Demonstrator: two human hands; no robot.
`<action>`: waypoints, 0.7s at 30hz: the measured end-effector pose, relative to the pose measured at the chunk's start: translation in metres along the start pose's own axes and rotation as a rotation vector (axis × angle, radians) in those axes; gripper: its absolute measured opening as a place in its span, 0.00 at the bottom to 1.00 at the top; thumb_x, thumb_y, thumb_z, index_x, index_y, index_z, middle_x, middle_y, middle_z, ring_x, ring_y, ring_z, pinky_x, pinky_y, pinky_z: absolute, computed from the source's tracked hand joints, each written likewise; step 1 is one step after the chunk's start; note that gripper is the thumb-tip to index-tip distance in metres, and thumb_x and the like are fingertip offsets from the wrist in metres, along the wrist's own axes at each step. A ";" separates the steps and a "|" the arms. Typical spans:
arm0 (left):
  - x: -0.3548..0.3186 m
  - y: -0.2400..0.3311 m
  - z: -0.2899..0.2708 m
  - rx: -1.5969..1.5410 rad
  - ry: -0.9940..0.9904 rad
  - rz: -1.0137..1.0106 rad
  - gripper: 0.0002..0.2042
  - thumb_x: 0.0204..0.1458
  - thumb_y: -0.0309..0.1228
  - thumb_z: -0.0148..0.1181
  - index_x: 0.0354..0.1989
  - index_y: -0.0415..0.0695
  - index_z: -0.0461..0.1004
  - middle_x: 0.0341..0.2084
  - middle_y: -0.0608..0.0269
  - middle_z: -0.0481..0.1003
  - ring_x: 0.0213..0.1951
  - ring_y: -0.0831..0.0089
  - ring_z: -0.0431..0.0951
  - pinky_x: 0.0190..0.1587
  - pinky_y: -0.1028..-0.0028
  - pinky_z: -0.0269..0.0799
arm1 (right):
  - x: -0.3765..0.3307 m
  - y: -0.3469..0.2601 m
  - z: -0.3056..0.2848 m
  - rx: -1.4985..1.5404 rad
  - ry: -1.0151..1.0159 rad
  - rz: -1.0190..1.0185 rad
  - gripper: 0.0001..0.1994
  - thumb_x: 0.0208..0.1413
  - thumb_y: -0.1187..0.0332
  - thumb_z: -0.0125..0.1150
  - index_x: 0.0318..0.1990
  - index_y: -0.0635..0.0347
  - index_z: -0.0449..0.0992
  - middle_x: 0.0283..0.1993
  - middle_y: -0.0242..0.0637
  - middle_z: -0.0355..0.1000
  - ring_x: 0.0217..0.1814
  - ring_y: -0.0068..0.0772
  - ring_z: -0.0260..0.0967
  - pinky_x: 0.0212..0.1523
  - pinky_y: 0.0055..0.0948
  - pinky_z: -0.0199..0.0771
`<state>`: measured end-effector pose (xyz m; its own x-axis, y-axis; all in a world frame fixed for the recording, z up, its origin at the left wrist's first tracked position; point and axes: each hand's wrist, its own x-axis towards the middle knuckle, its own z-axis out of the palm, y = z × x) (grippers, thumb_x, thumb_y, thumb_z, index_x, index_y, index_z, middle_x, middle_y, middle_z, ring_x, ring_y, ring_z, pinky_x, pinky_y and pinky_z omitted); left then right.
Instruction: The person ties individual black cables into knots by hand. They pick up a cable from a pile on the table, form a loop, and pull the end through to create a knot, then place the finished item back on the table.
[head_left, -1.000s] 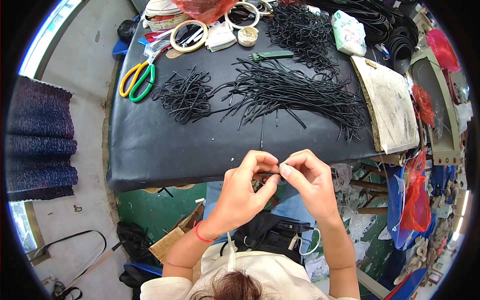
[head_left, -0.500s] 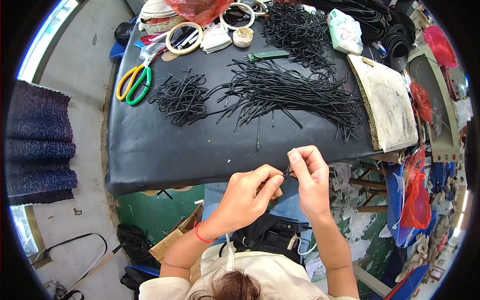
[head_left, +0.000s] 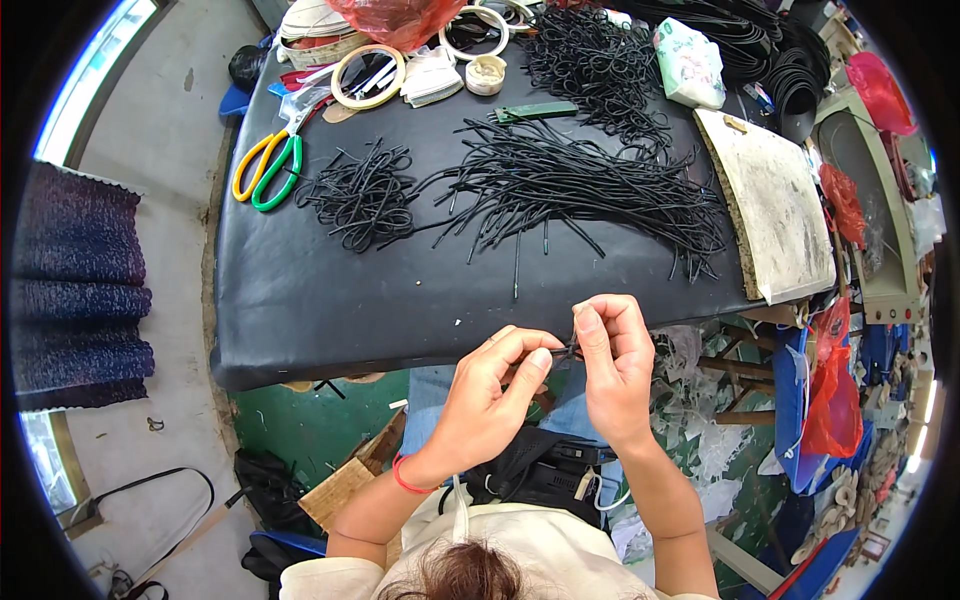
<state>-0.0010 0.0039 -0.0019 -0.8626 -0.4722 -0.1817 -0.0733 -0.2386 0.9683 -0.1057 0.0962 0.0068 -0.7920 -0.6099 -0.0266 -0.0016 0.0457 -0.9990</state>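
Black cord [head_left: 566,351], head view: it's right between the fingertips, over the lap by the table's [head_left: 340,310] near edge. Left hand [head_left: 490,392] has thumb and index pinched on it; right hand [head_left: 617,372] is pinched closed too, looks like on a strand. Neither's nearer, both touch it. Long axis runs roughly left-right, kinking up toward the right fingertips; too tiny to tell where the ends point.

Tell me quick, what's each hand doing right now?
Left hand: closed, pinching black cord.
Right hand: closed, pinching black cord too.
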 end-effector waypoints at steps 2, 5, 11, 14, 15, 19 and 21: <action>-0.003 0.001 0.005 0.035 0.066 -0.001 0.07 0.55 0.26 0.53 0.39 0.37 0.70 0.30 0.67 0.71 0.32 0.84 0.70 0.35 0.82 0.68 | 0.000 -0.002 0.002 0.016 0.011 0.020 0.05 0.59 0.70 0.52 0.35 0.62 0.68 0.29 0.25 0.64 0.29 0.12 0.57 0.31 0.14 0.61; -0.004 -0.004 0.009 -0.043 0.076 0.008 0.07 0.56 0.26 0.52 0.39 0.36 0.69 0.29 0.67 0.71 0.32 0.83 0.70 0.36 0.81 0.68 | 0.000 -0.004 0.002 -0.040 0.013 -0.025 0.05 0.59 0.70 0.52 0.35 0.62 0.68 0.28 0.25 0.65 0.29 0.12 0.57 0.30 0.14 0.61; -0.004 -0.008 0.008 -0.156 0.063 0.040 0.07 0.55 0.27 0.54 0.37 0.36 0.70 0.26 0.65 0.73 0.30 0.83 0.72 0.33 0.81 0.69 | 0.000 -0.001 0.002 -0.081 0.024 -0.044 0.06 0.59 0.69 0.52 0.35 0.62 0.67 0.27 0.25 0.65 0.28 0.12 0.57 0.29 0.15 0.60; -0.007 -0.006 0.014 -0.132 0.158 0.054 0.07 0.54 0.28 0.55 0.35 0.36 0.71 0.25 0.62 0.75 0.28 0.83 0.73 0.31 0.81 0.69 | 0.001 -0.002 0.002 -0.082 0.043 -0.025 0.06 0.59 0.69 0.52 0.35 0.62 0.67 0.27 0.25 0.64 0.27 0.12 0.56 0.28 0.15 0.60; -0.007 -0.006 0.016 -0.103 0.192 0.062 0.07 0.54 0.28 0.55 0.35 0.36 0.71 0.24 0.62 0.75 0.27 0.83 0.73 0.30 0.80 0.69 | 0.001 -0.003 0.003 -0.083 0.046 -0.012 0.06 0.59 0.69 0.53 0.35 0.62 0.67 0.27 0.25 0.64 0.27 0.12 0.56 0.28 0.15 0.60; -0.007 -0.009 0.019 -0.035 0.173 0.126 0.09 0.55 0.29 0.54 0.37 0.35 0.71 0.21 0.60 0.75 0.25 0.83 0.73 0.28 0.79 0.70 | 0.002 -0.004 0.002 -0.100 0.023 -0.026 0.06 0.58 0.69 0.53 0.35 0.62 0.67 0.27 0.26 0.65 0.26 0.12 0.57 0.26 0.15 0.60; -0.003 -0.012 0.012 0.040 0.086 0.205 0.09 0.55 0.29 0.53 0.39 0.35 0.70 0.21 0.60 0.75 0.25 0.83 0.73 0.28 0.79 0.69 | 0.003 -0.002 0.001 -0.131 0.009 -0.078 0.06 0.58 0.69 0.53 0.34 0.62 0.67 0.27 0.26 0.66 0.25 0.12 0.58 0.25 0.15 0.61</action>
<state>-0.0035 0.0190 -0.0111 -0.8156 -0.5786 0.0069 0.0775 -0.0973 0.9922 -0.1075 0.0935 0.0092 -0.7919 -0.6084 0.0519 -0.1424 0.1013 -0.9846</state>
